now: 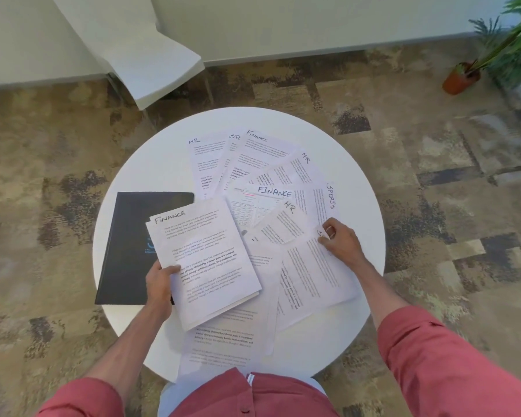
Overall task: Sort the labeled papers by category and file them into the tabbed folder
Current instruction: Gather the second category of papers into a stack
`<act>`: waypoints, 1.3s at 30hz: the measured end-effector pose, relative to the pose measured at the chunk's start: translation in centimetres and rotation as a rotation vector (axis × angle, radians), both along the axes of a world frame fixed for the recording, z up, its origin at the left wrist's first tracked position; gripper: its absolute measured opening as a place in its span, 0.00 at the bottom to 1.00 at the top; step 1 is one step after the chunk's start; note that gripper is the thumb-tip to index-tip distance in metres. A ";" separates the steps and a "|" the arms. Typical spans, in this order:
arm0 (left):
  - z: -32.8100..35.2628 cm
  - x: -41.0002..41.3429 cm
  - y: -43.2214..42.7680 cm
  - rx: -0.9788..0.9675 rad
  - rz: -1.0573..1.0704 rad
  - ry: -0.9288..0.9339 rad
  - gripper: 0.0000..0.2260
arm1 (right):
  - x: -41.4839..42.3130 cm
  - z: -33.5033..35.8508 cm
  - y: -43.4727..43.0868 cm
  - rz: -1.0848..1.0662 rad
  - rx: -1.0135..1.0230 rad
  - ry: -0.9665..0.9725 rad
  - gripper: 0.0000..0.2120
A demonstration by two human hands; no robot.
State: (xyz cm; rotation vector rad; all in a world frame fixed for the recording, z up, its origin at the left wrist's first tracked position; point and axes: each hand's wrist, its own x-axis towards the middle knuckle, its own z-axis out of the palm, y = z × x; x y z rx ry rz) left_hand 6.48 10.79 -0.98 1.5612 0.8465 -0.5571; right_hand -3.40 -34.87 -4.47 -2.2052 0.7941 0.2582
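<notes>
My left hand [160, 284] grips a small stack of papers headed FINANCE [205, 260] by its lower left edge, held over the round white table [358, 188]. A black folder [127, 248] lies closed under and left of that stack. My right hand [340, 243] pinches the top corner of a loose sheet [313, 275] at the right of the table. Several labeled sheets fan out beyond: HR [205, 164], FINANCE [265, 152], another FINANCE [262, 203], HR [283, 227] and SPORTS [325, 203]. More sheets [223, 341] lie near me, their labels hidden.
A white chair [151, 64] stands beyond the table at the upper left. A potted plant [463, 76] sits on the patterned carpet at the far right. A sheet hangs over the table's near edge.
</notes>
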 end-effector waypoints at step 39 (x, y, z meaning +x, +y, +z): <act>-1.6 2.6 0.5 -0.044 0.031 0.009 0.17 | 16.2 -2.2 6.4 -0.175 -0.093 0.118 0.10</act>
